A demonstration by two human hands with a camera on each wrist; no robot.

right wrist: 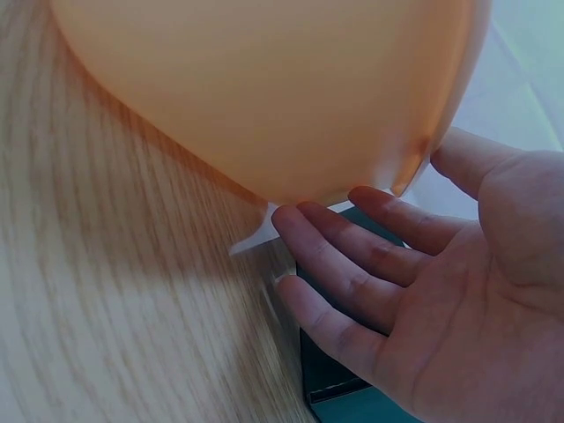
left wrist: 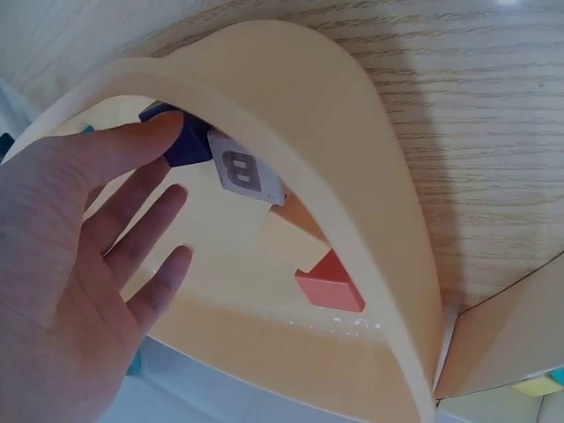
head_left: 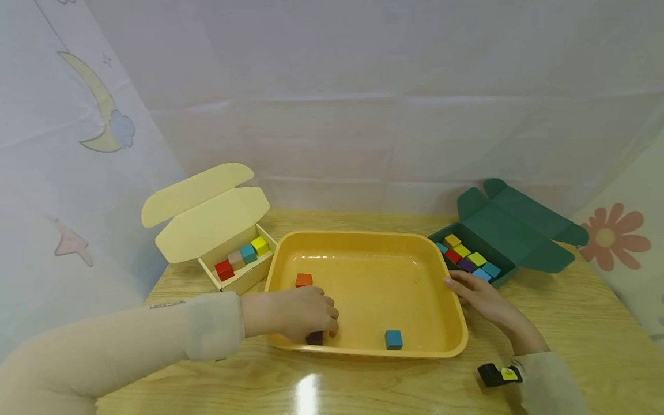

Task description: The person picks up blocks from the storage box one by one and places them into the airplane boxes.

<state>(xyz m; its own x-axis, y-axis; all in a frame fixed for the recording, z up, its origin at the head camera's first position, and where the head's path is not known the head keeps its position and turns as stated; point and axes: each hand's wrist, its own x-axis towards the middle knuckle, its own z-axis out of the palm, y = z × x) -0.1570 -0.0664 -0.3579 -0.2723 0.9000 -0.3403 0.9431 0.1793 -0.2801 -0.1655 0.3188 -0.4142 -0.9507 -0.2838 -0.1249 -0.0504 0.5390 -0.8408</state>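
Note:
Reaching into the yellow tray (head_left: 373,294), my left hand (head_left: 303,313) pinches a dark purple block (left wrist: 192,144) between thumb and fingers near the tray's front wall. Beside it, in the left wrist view, lie a whitish block (left wrist: 245,169) marked with a B, a pale orange block (left wrist: 298,220) and a red-orange block (left wrist: 333,284). The head view has the whitish and pale ones hidden behind the hand. A blue block (head_left: 393,340) sits farther right in the tray. My right hand (head_left: 481,297) grips the tray's right rim, thumb at the edge and fingers along the outer wall.
An open cream box (head_left: 249,282) with several coloured blocks stands behind the tray's left side. At the back right, an open dark green box (head_left: 505,278) holds several more. All rest on a wooden table (head_left: 249,380), with a white cloth (head_left: 332,138) behind.

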